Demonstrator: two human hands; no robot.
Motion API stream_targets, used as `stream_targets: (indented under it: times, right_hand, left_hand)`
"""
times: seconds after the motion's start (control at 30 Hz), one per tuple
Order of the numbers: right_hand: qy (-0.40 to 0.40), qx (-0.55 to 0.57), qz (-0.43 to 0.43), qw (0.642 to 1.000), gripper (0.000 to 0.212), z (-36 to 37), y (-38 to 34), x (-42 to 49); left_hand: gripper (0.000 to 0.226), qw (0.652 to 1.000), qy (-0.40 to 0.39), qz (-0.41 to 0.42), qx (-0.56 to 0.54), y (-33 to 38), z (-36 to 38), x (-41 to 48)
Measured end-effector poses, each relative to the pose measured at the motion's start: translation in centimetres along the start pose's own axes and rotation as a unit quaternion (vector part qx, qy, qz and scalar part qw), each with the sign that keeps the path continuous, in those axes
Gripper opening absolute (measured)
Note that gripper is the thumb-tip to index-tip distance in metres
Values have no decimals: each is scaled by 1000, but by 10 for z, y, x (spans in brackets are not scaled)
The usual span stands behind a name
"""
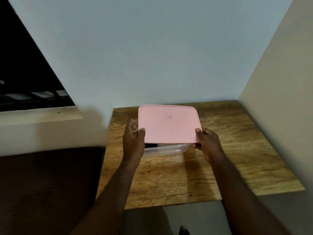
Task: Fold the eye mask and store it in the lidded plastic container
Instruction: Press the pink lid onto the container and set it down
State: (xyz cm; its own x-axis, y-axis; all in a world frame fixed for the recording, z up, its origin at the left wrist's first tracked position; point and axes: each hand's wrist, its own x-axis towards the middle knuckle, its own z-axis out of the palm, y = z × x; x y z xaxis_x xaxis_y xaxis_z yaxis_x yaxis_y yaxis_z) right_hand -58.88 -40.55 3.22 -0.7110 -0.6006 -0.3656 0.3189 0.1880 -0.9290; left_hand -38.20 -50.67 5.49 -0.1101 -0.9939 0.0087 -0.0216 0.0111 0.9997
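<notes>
A pink lid [167, 124] with a small label hangs just above a clear plastic container [166, 150] on the wooden table [228, 150]. My left hand [133, 138] grips the lid's left edge, thumb on top. At the near right corner my right hand [207, 141] pinches the lid, thumb on top and fingers below. The lid's near edge is raised, leaving a gap. Through that gap a dark thing [150, 145] shows inside the container at its left; I cannot tell if it is the eye mask.
The table stands in a corner, with a pale wall behind and a cream wall [279, 82] on the right. A dark brown surface [50, 184] lies to the left below a window ledge [40, 116]. The table's near half is bare wood.
</notes>
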Motion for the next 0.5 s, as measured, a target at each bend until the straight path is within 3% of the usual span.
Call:
stream_targets:
  times: [0.1,0.2,0.37,0.5]
  right_hand:
    - [46,-160,-73,983,27,8,9,9]
    - [57,-251,-118,959,36,16,11,16]
    - [60,-326,-142,932,38,24,10,24]
    - [42,-304,-118,945,27,25,1,31]
  left_hand:
    - [56,996,21,-58,60,-13,-15,9]
    - [46,991,53,-70,105,-21,-21,18]
    - [34,985,57,-78,146,-26,-17,27]
    - [26,983,57,-65,161,-23,-15,47]
